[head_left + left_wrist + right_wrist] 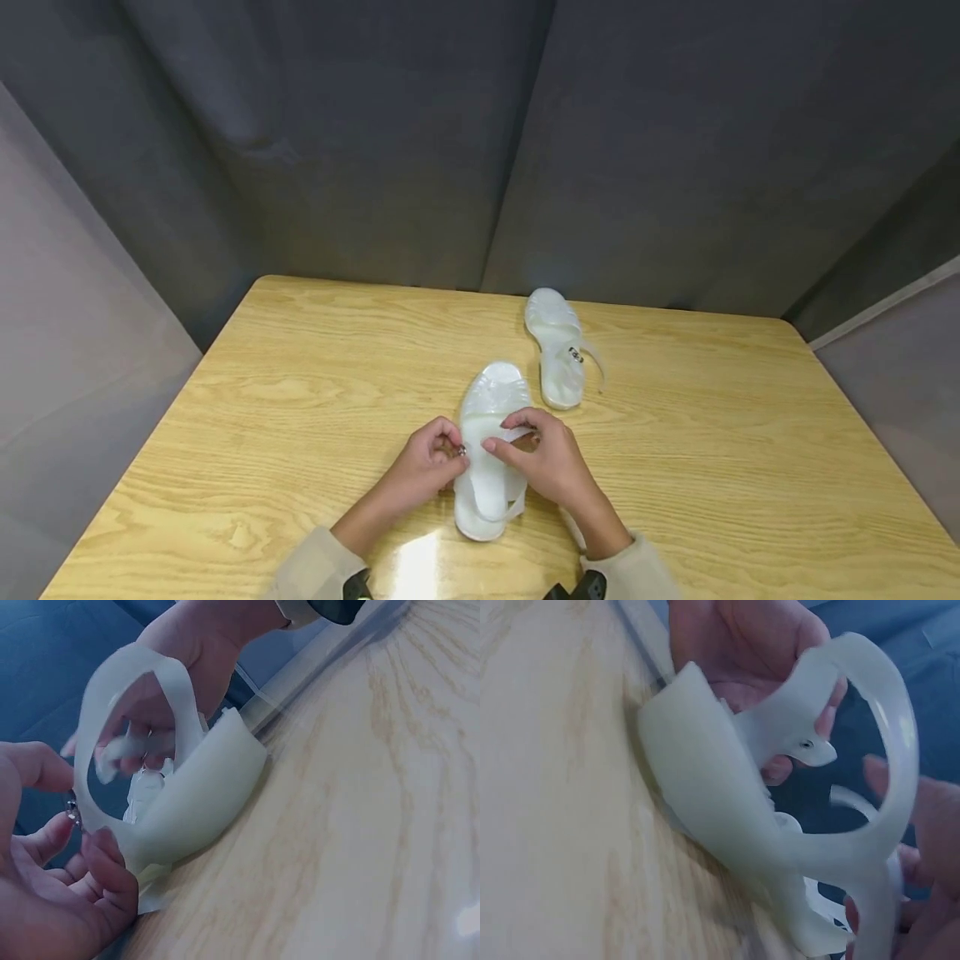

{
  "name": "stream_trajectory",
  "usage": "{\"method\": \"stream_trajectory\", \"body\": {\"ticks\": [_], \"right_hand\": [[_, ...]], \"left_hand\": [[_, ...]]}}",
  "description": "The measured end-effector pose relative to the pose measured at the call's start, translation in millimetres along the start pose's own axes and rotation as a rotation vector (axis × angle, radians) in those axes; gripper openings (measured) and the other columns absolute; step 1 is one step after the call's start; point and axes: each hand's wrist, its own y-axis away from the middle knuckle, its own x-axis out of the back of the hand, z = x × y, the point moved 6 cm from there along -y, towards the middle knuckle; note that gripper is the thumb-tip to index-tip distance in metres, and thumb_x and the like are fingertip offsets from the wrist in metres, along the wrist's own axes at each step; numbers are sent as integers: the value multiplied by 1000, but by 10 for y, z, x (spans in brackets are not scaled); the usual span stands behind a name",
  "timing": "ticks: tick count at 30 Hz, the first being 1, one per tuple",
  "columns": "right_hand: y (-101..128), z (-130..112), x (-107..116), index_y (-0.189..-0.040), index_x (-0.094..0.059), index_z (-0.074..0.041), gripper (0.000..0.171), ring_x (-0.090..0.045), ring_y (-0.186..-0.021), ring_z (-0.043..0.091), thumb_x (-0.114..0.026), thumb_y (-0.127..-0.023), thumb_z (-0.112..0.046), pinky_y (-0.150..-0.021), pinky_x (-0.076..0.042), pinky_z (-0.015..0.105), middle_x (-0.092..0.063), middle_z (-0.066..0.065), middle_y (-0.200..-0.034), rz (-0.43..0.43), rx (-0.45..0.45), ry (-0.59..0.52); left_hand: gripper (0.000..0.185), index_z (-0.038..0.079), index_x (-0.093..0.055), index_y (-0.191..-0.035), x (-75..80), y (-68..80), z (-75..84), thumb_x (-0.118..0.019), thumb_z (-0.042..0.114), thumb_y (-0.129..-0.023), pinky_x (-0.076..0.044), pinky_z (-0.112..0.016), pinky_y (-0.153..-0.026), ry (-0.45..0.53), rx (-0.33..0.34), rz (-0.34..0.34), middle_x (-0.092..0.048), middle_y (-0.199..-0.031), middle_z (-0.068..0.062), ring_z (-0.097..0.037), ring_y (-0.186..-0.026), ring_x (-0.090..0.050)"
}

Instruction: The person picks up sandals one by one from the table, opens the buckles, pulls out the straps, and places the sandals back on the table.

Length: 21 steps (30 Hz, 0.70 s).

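Your left hand (429, 460) pinches the small metal buckle (461, 451) of the near sandal (489, 450), while your right hand (546, 461) pinches its strap (513, 435) across the sole, apparently to meet that buckle. Another sandal (557, 347) lies farther back on the table (712, 450).

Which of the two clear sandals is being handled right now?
The nearer sandal, at the table's front centre: the left hand pinches its buckle and the right hand holds its strap. The far sandal lies untouched behind it.
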Motion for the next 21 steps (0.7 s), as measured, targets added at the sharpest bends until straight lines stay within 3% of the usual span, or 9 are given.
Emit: {"method": "stream_trajectory", "body": {"ticks": [3,6,9,12,15,21], "right_hand": [[11,-32,8,-101,-68,-12,28,-58,-100,20,-75,-80,-29,-85,-50,39,-62,1,-104,24,54,7],[35,-34,87,-101,-68,-10,21,-56,-102,22,-72,-84,-21,-87,-48,43,-61,3,-106,114,81,7],[67,34,191,-100,-68,-8,16,-56,-99,23,-68,-87,-17,-84,-48,41,-60,6,-105,210,43,-2],[117,151,255,-104,-66,-6,20,-57,-96,22,-61,-91,-21,-81,-49,36,-59,8,-106,239,-44,-3],[190,254,250,-110,-63,-6,29,-59,-85,18,-53,-96,-30,-71,-49,30,-63,7,-98,199,-148,-4],[341,217,-25,-132,-45,-2,47,-59,-69,15,-49,-98,-34,-60,-52,27,-65,7,-79,-48,-256,-276]], "left_hand": [[23,-4,-45,-104,0,3,-6,-60,5,-88,-43,-19,-55,-5,6,-4,-50,-91,-7,-7,-59,-46],[25,-4,-47,-104,-4,1,-24,-62,9,-88,-47,-20,-57,-28,24,-11,-51,-93,-8,-10,-63,-50],[27,-2,-49,-102,-2,7,-42,-64,15,-88,-53,-25,-58,-55,62,-6,-51,-91,-8,-13,-66,-54],[30,-2,-53,-96,16,20,-48,-66,22,-87,-55,-30,-57,-95,96,11,-53,-84,-8,-16,-64,-57],[32,-3,-56,-91,36,32,-48,-67,26,-87,-56,-32,-57,-118,115,26,-55,-76,-7,-17,-60,-60],[33,-5,-59,-89,66,39,-47,-68,27,-86,-56,-33,-59,-111,135,25,-58,-71,-6,-15,-61,-61]]}}
